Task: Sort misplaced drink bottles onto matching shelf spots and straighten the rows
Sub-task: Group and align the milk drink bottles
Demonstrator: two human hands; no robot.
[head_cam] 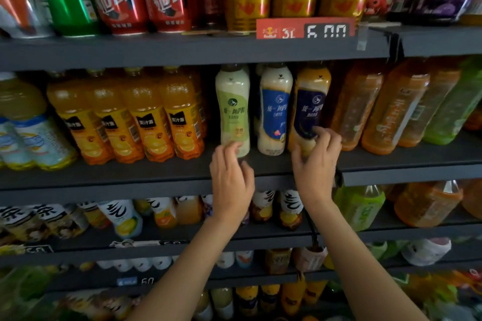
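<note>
Three milk-tea bottles upright, caps up, on middle dark shelf (287,164) near front edge. Right hand (317,164) fingers curled round base of dark-blue-label bottle (310,107). Left hand (230,177) fingertips pinching base of green-label bottle (232,109). Blue-label bottle (275,109) between them, untouched. Orange juice bottles (146,122) left.

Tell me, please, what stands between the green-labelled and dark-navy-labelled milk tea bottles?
In the head view, one bottle: the blue-labelled milk tea bottle, between the green-labelled bottle and the dark-navy-labelled bottle.
</note>
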